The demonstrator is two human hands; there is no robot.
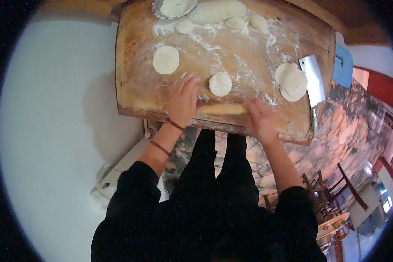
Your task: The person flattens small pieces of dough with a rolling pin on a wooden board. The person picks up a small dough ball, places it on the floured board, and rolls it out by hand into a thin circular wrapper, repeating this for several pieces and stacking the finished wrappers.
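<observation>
A light wooden rolling pin, slightly blurred, lies crosswise near the front edge of the floured wooden board. My left hand rests at its left end, fingers stretched out together and pointing away from me. At the pin's right end is my right hand, its fingers smeared by motion, so their grip is unclear. Just beyond the pin sits a small round dough disc. A wider flat dough round lies beyond my left hand. Farther right, several thin rounds overlap in a pile.
A cleaver lies along the board's right side, handle toward me. At the back are a bowl of flour, a thick dough roll and several dough lumps. A white wall stands left; wooden chairs are at lower right.
</observation>
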